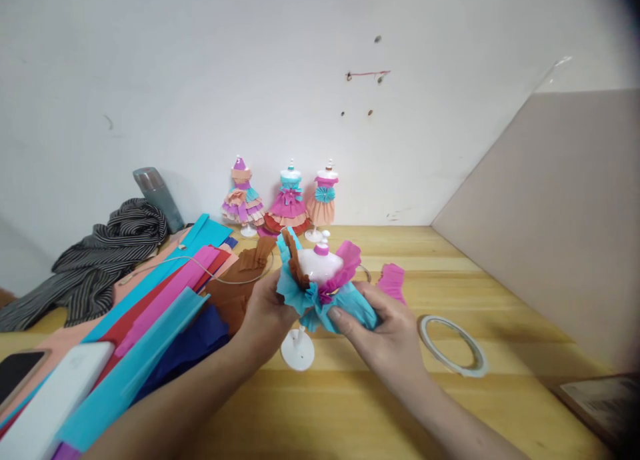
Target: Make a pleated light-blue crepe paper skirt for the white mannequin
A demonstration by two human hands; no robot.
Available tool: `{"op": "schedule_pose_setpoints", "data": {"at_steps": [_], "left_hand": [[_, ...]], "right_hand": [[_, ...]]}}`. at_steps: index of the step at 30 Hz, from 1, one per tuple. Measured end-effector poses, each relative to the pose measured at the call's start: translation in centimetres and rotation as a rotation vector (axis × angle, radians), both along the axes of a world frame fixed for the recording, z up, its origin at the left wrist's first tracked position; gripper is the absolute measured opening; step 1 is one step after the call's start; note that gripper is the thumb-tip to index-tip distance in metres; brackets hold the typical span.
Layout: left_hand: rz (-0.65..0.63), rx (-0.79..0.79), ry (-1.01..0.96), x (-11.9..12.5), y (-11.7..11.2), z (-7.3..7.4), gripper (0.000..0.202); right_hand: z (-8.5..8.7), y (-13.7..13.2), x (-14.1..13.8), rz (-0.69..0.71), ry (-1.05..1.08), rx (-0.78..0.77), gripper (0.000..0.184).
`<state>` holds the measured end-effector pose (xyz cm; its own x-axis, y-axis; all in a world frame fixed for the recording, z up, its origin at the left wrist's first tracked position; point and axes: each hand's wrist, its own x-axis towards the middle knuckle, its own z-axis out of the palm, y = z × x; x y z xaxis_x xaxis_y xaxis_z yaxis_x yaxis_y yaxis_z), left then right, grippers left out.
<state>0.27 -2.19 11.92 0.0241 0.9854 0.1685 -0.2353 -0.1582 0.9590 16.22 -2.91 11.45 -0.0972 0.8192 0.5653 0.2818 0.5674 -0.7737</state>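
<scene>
A small white dress form (320, 265) with a pink neck band is held between my hands, tilted so its round base (298, 349) faces me. Turquoise crepe paper (313, 303) is gathered around its body, with a brown piece (299, 263) and a pink piece (345, 263) standing up at its shoulders. My left hand (270, 313) is closed around the left side of the paper and form, its fingertips hidden behind them. My right hand (383, 327) pinches the turquoise crepe paper on the right, thumb in front.
Three dressed mini mannequins (290, 203) stand by the wall. Coloured crepe paper (155, 300), a white power bank-like block (65, 397), a phone (20, 373), striped cloth (110, 247) and a bottle (163, 197) lie left. A tape roll (453, 347) and pink scrap (391, 282) are right.
</scene>
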Motion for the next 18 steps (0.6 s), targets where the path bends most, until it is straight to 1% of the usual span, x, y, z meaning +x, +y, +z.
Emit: {"op": "schedule_pose_setpoints", "data": {"at_steps": [2,6,8,10,12,14,16,18], "left_hand": [[0.015,-0.006,-0.007,0.04,-0.01,-0.03,0.023],[0.035,0.004,-0.003,-0.02,0.12,-0.52,0.020],[0.025,0.021,0.003,-0.09,0.20,-0.71,0.018],[0.025,0.028,0.005,-0.13,0.24,-0.74,0.017],[0.032,0.013,0.005,-0.10,0.21,-0.59,0.017],[0.032,0.000,0.007,-0.01,0.11,-0.32,0.018],[0.019,0.009,0.021,0.10,-0.03,-0.04,0.016],[0.004,0.039,0.032,0.17,-0.14,0.16,0.016]], "right_hand": [[-0.05,-0.14,0.02,0.007,-0.075,0.075,0.015],[-0.23,-0.25,-0.08,0.072,-0.171,0.269,0.010],[-0.41,-0.21,-0.18,0.095,-0.214,0.384,0.012],[-0.61,-0.18,-0.25,0.071,-0.236,0.457,0.013],[-0.73,-0.19,-0.28,-0.002,-0.221,0.425,0.012],[-0.72,-0.21,-0.25,-0.072,-0.181,0.325,0.013],[-0.60,-0.24,-0.19,-0.081,-0.164,0.259,0.014],[-0.47,-0.29,-0.16,-0.044,-0.167,0.275,0.010]]}}
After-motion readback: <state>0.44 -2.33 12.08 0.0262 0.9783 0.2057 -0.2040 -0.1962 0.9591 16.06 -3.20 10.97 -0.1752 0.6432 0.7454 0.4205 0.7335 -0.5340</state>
